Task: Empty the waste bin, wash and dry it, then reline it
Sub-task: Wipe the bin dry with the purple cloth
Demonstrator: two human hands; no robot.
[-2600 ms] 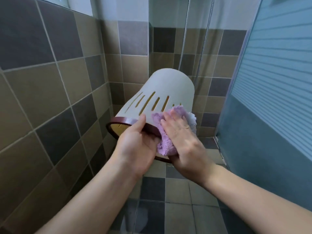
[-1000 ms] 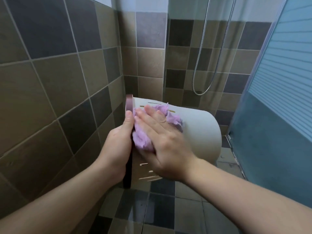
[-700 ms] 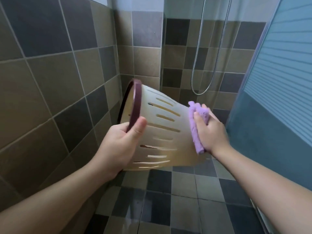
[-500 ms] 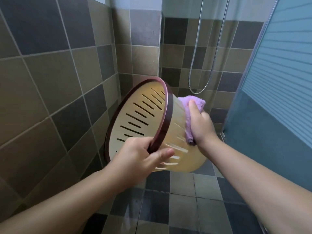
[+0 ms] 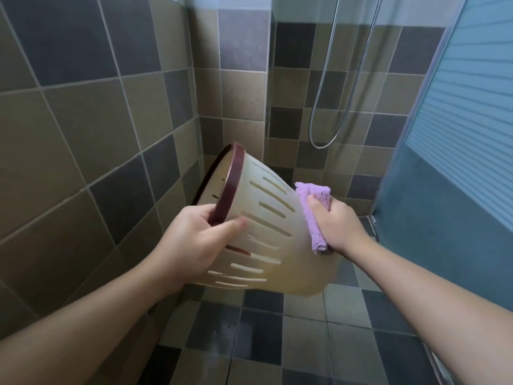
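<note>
In a tiled shower, we hold the slotted bin (image 5: 266,234) on its side, left hand (image 5: 194,240) gripping its maroon rim, right hand (image 5: 340,226) pressing a purple cloth (image 5: 312,215) to its base.

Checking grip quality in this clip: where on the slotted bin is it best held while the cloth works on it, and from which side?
Probably by the dark rim, from the near, lower side, as the left hand does. The waste bin lies tilted, mouth to the left, and its wall is smooth and tapering. That leaves the base end free for the right hand pressing the purple cloth.
</note>
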